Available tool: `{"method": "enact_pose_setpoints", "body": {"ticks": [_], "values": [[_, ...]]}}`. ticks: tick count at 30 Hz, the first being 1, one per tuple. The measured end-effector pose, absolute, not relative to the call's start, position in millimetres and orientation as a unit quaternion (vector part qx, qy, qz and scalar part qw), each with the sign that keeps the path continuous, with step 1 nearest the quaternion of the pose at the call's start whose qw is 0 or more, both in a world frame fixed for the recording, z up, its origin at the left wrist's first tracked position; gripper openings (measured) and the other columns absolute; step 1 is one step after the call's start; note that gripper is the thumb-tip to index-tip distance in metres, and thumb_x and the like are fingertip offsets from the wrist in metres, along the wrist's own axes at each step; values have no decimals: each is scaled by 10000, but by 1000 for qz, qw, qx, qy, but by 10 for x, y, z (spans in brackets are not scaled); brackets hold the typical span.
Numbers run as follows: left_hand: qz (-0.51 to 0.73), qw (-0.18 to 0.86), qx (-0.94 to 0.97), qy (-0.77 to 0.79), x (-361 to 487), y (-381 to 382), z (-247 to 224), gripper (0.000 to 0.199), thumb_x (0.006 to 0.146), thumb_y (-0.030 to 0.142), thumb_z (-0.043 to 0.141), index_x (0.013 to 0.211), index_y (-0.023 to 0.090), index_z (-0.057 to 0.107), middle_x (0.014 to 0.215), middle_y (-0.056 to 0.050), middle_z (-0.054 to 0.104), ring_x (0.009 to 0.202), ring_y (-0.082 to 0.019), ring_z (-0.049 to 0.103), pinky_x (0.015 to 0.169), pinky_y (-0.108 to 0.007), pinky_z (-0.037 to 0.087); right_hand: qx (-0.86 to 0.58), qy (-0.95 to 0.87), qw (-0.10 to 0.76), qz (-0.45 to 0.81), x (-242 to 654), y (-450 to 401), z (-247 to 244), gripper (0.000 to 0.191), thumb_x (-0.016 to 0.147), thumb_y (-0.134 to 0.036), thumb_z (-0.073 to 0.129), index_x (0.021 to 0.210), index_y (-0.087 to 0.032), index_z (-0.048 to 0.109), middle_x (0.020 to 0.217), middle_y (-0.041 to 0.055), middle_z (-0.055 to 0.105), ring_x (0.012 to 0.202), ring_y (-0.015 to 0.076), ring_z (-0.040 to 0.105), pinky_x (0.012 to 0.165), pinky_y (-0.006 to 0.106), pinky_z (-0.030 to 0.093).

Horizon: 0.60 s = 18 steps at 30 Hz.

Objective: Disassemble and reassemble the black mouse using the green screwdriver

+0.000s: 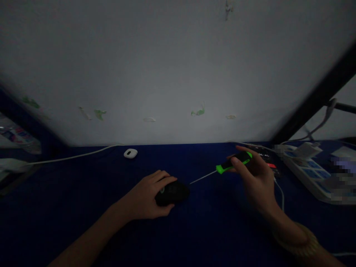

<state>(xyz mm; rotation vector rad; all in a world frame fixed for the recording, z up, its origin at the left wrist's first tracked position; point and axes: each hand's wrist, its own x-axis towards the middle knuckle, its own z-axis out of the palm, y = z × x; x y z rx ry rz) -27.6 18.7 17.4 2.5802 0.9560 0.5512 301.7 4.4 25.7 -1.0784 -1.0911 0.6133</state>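
A black computer mouse (174, 193) lies on the dark blue table, and my left hand (151, 194) grips its left end, fingers along the far side and thumb along the near side. In my right hand (256, 178) is a screwdriver (233, 162) with a black and bright green handle, held between thumb and fingers. Its thin metal shaft slants down to the left, the tip close to the mouse's right end. Whether the tip touches the mouse I cannot tell.
A small white case (130, 153) sits near the wall. Beyond my right hand lies a phone (261, 152) with a lit screen. At the right are a white power strip (308, 172) and cables. A plastic bottle (20, 135) is at the far left. The scene is dim.
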Motion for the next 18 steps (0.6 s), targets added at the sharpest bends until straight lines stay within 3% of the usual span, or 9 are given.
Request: {"method": "enact_pose_setpoints", "body": {"ticks": [18], "values": [[187,174,908,333,-259,193,186,595,789,271,797,1358,238,629,1238,-88,696,1108,-279,696,987,-469,586,-472,-480,669,315,2943,18,178,407,881,-372,851,1254,-260,733,985,40,780,839,201,795,721,336,742]]}}
